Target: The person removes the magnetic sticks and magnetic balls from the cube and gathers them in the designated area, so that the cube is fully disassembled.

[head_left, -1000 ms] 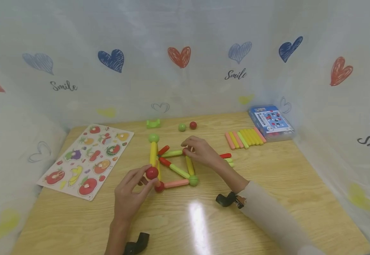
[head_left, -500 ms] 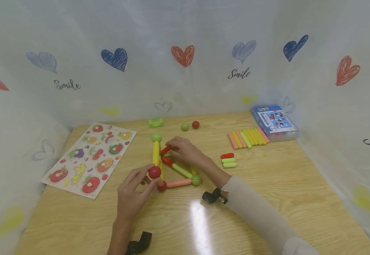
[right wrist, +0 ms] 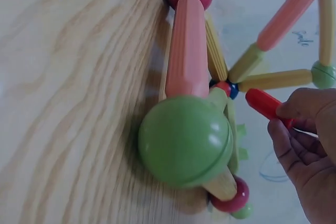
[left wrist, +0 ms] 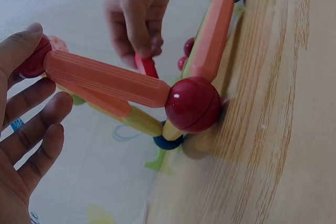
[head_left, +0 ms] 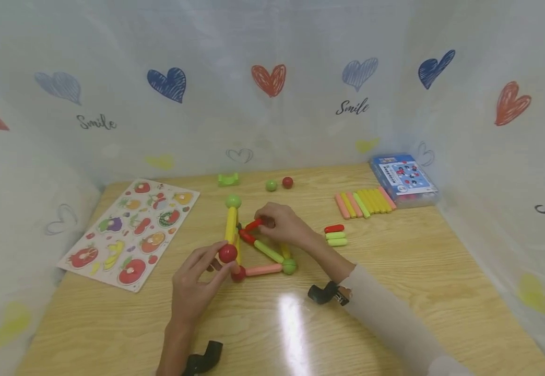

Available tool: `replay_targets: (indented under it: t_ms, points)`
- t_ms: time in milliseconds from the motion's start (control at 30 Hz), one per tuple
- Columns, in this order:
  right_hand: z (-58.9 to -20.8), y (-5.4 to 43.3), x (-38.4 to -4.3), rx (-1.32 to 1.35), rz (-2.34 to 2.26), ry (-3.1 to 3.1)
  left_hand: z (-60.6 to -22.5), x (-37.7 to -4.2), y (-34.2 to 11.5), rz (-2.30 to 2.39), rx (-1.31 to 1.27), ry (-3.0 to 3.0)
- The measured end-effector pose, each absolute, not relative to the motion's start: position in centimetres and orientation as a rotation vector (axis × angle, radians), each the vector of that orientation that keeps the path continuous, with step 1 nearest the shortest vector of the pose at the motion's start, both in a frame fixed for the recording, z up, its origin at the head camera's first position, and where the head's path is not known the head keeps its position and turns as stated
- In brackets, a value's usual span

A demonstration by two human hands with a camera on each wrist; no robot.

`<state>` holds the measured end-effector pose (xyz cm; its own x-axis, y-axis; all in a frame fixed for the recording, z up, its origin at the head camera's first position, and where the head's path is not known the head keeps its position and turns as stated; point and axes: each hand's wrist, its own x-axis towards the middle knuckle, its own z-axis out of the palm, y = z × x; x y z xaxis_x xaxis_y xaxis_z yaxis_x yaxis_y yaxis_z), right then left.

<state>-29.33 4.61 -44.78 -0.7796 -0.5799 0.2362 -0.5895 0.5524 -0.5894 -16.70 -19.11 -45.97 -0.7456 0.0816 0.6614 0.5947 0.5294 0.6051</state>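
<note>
A frame of ribbed rods and balls stands on the table in the head view. My left hand (head_left: 197,282) pinches the red ball (head_left: 227,253) at its raised near corner, where a pink rod (left wrist: 107,78) joins it. My right hand (head_left: 282,224) pinches a short red rod (right wrist: 262,103) between thumb and fingers, its free end close to the blue ball (left wrist: 168,142) at the frame's base. A second short red rod (head_left: 246,236) runs from there into a light green rod (head_left: 268,251). A green ball (right wrist: 184,140) forms the near right base corner.
A fruit picture board (head_left: 131,235) lies at the left. At the back are a green bracket (head_left: 228,179), a loose green ball (head_left: 271,185) and a red ball (head_left: 287,182). Short rods (head_left: 336,235), a row of longer rods (head_left: 364,203) and a blue box (head_left: 404,180) occupy the right.
My right hand has moved left from the frame's far right corner, taken hold of the short red rod and drawn it slightly right. My left hand keeps its hold on the red ball.
</note>
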Motion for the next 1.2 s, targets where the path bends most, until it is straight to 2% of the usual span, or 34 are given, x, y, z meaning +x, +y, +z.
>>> replay_targets:
  t_ms: [333, 733, 1200]
  points:
    - [-44.4, 10.3, -25.6, 0.986, 1.217, -2.656, -45.8, -16.7, -19.2, -1.161, -0.551, -2.184]
    - [-46.3, 17.4, -21.0, 0.844, 0.994, -2.642, -45.6, -16.7, -19.4, -1.150, -0.558, -2.166]
    - [-48.5, 21.6, -20.2, 0.718, 0.748, -2.685, -45.8, -16.8, -18.9, -1.152, -0.570, -2.163]
